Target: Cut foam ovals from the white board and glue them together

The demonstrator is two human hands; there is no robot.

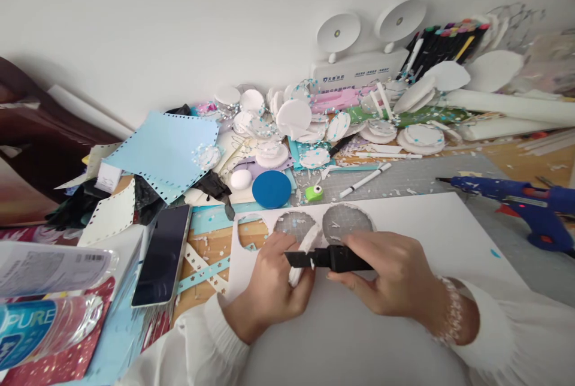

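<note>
A black utility knife (335, 258) lies across both my hands above a white foam sheet (431, 224). My right hand (389, 275) grips the knife's handle. My left hand (274, 281) pinches the knife's front end, with a small white foam piece (300, 266) under its fingers. The sheet has round holes (347, 222) cut out along its far edge, just beyond my hands.
A blue glue gun (516, 197) lies at the right. A phone (164, 254) and a plastic bottle (42, 323) lie at the left. Behind are a blue disc (271, 189), a green punch (313, 193), white pens (365, 180), blue paper (164, 152) and several white foam circles (294, 116).
</note>
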